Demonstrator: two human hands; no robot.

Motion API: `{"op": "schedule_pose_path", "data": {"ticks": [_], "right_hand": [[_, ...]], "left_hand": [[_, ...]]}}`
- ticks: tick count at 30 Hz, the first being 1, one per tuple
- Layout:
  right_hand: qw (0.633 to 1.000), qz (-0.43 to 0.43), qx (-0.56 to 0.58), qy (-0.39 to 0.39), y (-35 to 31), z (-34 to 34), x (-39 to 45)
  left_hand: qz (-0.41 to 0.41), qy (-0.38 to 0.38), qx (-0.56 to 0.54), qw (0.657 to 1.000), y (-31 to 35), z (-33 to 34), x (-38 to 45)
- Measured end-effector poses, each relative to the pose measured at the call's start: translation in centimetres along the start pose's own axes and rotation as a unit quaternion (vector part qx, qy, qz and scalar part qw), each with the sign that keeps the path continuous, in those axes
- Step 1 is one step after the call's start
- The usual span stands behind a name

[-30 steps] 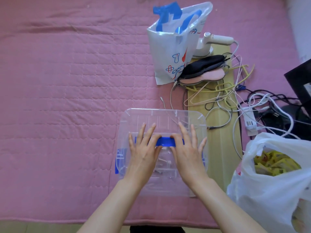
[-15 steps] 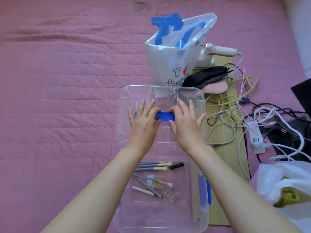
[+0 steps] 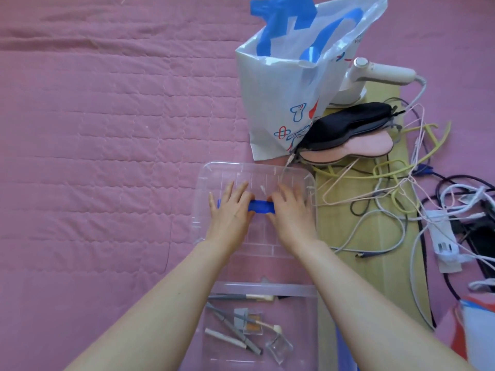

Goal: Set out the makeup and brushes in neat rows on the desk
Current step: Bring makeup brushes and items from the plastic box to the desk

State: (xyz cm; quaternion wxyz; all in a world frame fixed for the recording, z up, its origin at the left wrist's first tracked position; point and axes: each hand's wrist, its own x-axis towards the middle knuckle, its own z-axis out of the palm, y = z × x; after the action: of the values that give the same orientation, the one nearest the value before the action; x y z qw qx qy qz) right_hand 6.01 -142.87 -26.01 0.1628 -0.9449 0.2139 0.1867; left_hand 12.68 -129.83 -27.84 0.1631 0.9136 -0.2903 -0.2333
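Observation:
A clear plastic lid point(image 3: 292, 180) with a blue handle point(image 3: 261, 206) lies flat on the pink quilt, just beyond the open clear box point(image 3: 267, 289). My left hand point(image 3: 230, 212) and my right hand point(image 3: 292, 215) rest on top of the lid, fingers spread forward, thumbs hooked at either end of the handle. Inside the box lie several makeup brushes point(image 3: 233, 325), a small eyeshadow palette point(image 3: 247, 321) and a clear square compact point(image 3: 278, 349). My forearms hide part of the box.
The pink quilt point(image 3: 93, 156) stretches to the left. A white and blue plastic bag point(image 3: 289, 84) stands behind the lid. On a wooden board point(image 3: 348, 236) at right lie sleep masks point(image 3: 351, 129), a white steamer point(image 3: 375, 73), tangled cables point(image 3: 401, 199) and a power strip point(image 3: 442, 236).
Both hands lifted the lid off the box and carried it away from me onto the quilt. The box's brushes and makeup came into view.

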Motion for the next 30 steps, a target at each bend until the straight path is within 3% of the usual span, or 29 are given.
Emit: {"op": "schedule_pose_path", "data": {"ticks": [17, 25, 30], "right_hand": [[0.999, 0.001, -0.030, -0.010, 1.4, 1.8, 0.2], [0.997, -0.011, -0.008, 0.078, 0.0, -1.8, -3.2], [0.990, -0.046, 0.011, 0.130, -1.6, -4.1, -7.9]], "left_hand": [[0.013, -0.036, 0.000, 0.999, -1.1, 1.1, 1.0], [0.008, 0.049, -0.049, 0.998, 0.2, -2.9, -3.2], [0.053, 0.131, -0.046, 0.989, 1.4, -5.3, -7.8]]}}
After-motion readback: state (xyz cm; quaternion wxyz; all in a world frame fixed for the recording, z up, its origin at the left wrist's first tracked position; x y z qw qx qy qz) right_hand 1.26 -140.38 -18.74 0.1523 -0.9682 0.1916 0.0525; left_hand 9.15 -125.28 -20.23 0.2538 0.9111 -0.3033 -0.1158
